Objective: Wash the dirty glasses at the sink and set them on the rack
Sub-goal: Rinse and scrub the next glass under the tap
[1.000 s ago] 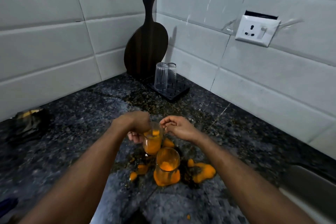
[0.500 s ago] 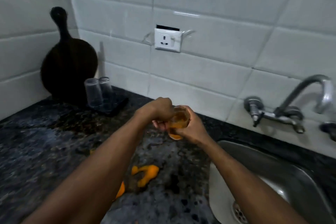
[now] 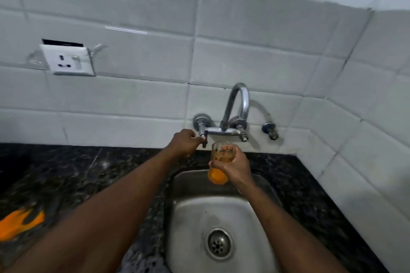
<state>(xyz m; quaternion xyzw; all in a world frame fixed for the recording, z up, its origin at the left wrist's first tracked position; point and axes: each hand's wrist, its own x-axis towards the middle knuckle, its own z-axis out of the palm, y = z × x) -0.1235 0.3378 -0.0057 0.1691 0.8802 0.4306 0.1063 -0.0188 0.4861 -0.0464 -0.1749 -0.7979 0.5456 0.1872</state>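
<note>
Rinsing looks about to begin: right hand (image 3: 235, 167) grips orange-smeared glass (image 3: 217, 175) just below wall tap (image 3: 235, 104). Left hand (image 3: 183, 143) pinches the tap's left lever (image 3: 203, 139). Next move likely calls for turning it while holding the glass under the spout.

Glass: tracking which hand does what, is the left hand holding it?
No, the right hand grips the glass while the left hand holds the tap handle.

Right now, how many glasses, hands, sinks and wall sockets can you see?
Glass: 1
Hands: 2, left hand on the tap handle, right hand holding the glass
Sink: 1
Socket: 1
Total: 5
</note>
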